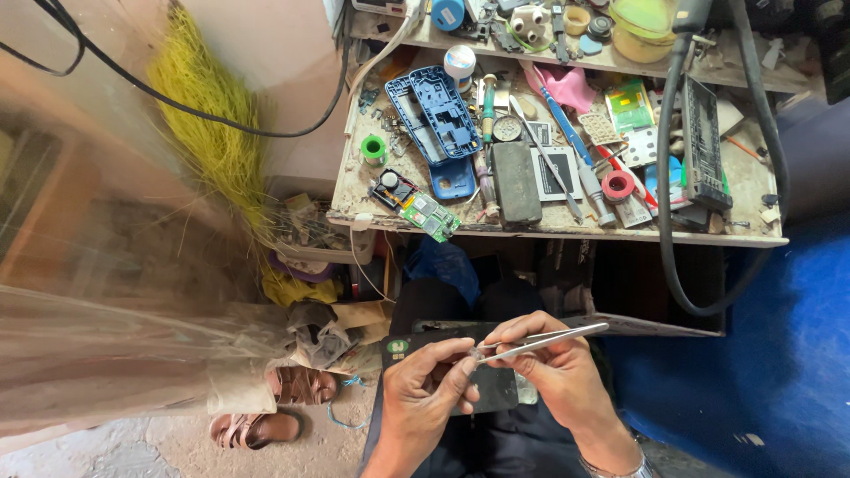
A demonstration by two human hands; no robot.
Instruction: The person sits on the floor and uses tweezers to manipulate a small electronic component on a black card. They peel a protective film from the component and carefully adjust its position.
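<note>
Right hand [558, 367] pinches tweezers [540, 341]; left hand [425, 381] closed on a tiny part above the dark phone [487, 389]; fine placement needs steadiness.

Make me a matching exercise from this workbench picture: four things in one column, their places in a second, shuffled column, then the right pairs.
Things:
1. tweezers
2. blue phone frame
3. green tape roll
4. sandals

Places:
A. on the floor, lower left
B. held in the right hand
C. near the bench's left edge
D. lying on the bench, left of the dark flat block

Pairs: 1-B, 2-D, 3-C, 4-A
</note>
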